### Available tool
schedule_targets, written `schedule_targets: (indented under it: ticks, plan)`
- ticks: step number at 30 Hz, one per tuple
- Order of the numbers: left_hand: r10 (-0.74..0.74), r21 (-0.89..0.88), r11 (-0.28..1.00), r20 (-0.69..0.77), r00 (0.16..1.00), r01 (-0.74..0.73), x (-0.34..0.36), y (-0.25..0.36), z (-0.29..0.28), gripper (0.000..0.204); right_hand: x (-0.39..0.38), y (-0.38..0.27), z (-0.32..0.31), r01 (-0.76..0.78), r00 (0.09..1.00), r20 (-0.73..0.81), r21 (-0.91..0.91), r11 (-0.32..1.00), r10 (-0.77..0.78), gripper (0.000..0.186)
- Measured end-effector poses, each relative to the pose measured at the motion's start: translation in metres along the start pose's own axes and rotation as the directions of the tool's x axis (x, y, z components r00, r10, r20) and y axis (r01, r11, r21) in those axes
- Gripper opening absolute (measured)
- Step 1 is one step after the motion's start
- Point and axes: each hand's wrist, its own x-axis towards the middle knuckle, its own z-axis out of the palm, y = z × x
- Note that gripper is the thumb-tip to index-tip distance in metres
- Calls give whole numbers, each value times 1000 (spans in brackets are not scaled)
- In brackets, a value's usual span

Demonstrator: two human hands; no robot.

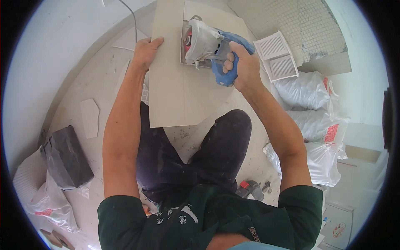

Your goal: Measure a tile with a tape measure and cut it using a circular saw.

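A large beige tile (173, 98) extends away from my knees, its near edge above my left thigh. My left hand (146, 52) is closed on its left edge, with the thumb on the top face. On the tile's far right part rests a handheld tile cutter (204, 41), with a dusty grey housing, a red round hub on its left side and a blue handle. My right hand (243, 64) is wrapped around that handle, with fingertips showing through the grip. The blade's cutting edge is hidden under the housing.
White slatted plastic pieces (277, 56) lie right of the tile, before a grid-patterned panel (304, 29). Several silvery sacks (310, 125) line the right side. To the left are a tile offcut (90, 118), a black bag (68, 158) and a hanging cord (134, 21).
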Motion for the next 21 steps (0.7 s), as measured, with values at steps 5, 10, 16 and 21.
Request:
schedule_targets:
  ticks: [5, 10, 16, 21]
  plan:
    - [-12, -14, 1000, 4, 1000, 12, -2, 1, 1, 39, -3, 1, 3, -7, 1000, -26, -3, 1000, 7, 13]
    - [0, -9, 1000, 10, 1000, 0, 7, -5, -1, 37, -1, 4, 1, 10, 1000, -16, 1, 1000, -10, 14]
    - [-3, 0, 1000, 11, 1000, 3, 15, -4, 0, 38, 2, 4, 0, 21, 1000, -11, -1, 1000, -21, 13]
    - [7, 7, 1000, 20, 1000, -7, 21, -7, 0, 39, 2, 3, 0, -1, 999, -32, 3, 1000, 1, 14]
